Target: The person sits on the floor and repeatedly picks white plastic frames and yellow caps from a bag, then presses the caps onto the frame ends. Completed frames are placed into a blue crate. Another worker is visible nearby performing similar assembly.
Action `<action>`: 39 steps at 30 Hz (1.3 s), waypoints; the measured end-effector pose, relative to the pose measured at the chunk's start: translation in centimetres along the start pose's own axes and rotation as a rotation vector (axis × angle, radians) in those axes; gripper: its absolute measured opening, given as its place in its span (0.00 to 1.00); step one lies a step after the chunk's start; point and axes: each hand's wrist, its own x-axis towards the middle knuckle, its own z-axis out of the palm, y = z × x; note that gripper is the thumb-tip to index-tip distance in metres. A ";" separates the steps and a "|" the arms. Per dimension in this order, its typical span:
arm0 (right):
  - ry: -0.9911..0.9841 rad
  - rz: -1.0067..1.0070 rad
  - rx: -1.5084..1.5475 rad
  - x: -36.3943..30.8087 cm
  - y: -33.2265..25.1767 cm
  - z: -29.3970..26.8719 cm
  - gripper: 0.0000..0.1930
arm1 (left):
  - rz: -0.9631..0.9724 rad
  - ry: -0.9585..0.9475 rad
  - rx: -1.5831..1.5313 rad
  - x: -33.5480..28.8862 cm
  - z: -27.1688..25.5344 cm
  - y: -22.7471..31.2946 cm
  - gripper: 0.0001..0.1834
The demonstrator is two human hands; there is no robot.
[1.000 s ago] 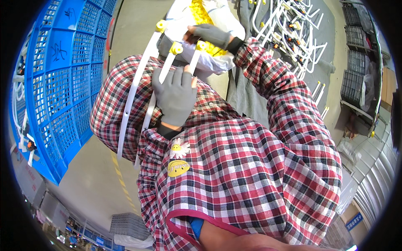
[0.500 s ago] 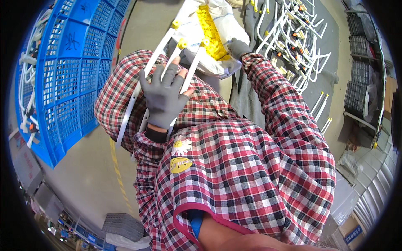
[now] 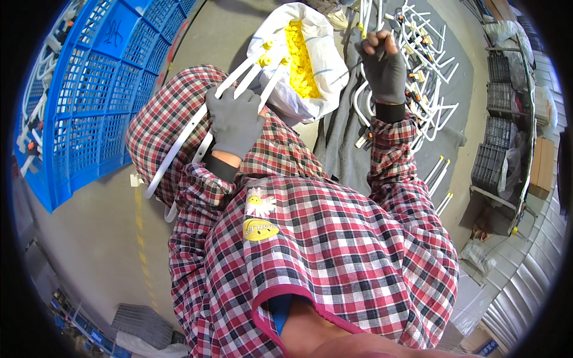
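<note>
My left hand (image 3: 235, 121), in a grey glove with bare fingertips, is closed around several white tubes (image 3: 180, 143) that lean across my lap. Yellow end caps (image 3: 266, 58) sit on their far ends, beside a white woven sack (image 3: 322, 102) full of small yellow caps (image 3: 302, 67). Out to the right, my right hand (image 3: 384, 68) is raised with its fingers curled, above a grey cloth and close to capped white tubes (image 3: 363, 25) at the far edge. Whether it grips anything cannot be made out.
A tall blue plastic crate (image 3: 89, 122) with white tubes inside stands on the left. Bent white tubes with orange and black fittings (image 3: 427, 89) lie piled on the grey cloth (image 3: 340, 140). Shelving with grey baskets (image 3: 498, 95) lines the right side.
My right hand has left the sack's rim and moved right, over the cloth by the tubes. My left hand's fingers have gone from spread out to wrapped round the tubes.
</note>
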 end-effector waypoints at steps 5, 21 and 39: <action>-0.329 -0.066 0.117 3.6 0.4 4.7 0.29 | -0.077 0.039 0.006 0.6 0.3 0.9 0.13; -0.442 0.182 -0.235 4.1 4.2 6.2 0.26 | -0.090 -0.065 -0.017 0.2 0.0 1.6 0.16; -0.182 0.026 -0.034 -1.3 7.0 3.5 0.26 | -0.159 0.067 -0.113 -0.4 2.7 0.8 0.17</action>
